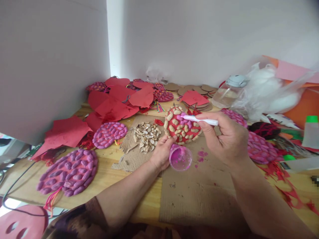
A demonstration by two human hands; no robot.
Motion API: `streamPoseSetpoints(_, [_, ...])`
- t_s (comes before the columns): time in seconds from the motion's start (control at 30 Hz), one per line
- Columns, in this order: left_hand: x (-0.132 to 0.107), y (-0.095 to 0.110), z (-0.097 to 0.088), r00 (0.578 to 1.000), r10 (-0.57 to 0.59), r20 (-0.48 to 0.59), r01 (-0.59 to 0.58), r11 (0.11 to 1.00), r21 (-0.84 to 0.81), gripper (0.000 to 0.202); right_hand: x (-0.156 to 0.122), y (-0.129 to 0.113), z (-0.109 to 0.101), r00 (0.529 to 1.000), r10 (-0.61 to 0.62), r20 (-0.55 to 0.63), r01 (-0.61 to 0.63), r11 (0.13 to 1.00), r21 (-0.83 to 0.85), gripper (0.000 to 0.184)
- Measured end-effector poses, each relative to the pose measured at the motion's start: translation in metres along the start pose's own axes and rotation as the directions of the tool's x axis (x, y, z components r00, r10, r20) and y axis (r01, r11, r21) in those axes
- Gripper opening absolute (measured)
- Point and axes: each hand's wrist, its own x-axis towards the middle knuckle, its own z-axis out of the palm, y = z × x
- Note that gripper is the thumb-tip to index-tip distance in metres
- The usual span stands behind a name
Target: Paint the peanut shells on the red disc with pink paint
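Right grip pinches the brush; left grip steadies the peanut disc beyond, paint cup beside. Short light dabs should coat cleanest tbh.

White brush touches peanuts, some purple, on red disc near cup

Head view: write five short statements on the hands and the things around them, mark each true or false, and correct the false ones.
1. The right hand holds a white painting tool. True.
2. The left hand is apart from the peanut-covered disc. False: its thumb touches the disc.
3. Every peanut on that disc is purple. False: many peanuts are tan.
4. The clear cup is streaked purple inside. True.
5. The pile of shells lies right of the disc in the picture. False: it lies left.
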Motion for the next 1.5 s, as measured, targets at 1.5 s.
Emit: streamPoseSetpoints(1.5, [0.008, 0.004, -0.005, 0.995, 0.095, -0.041, -0.095, 0.995, -0.011, 0.05, -0.051, -0.037, -0.016, 0.962, -0.014, 0.272, -0.02, 0.992, 0.123, 0.021])
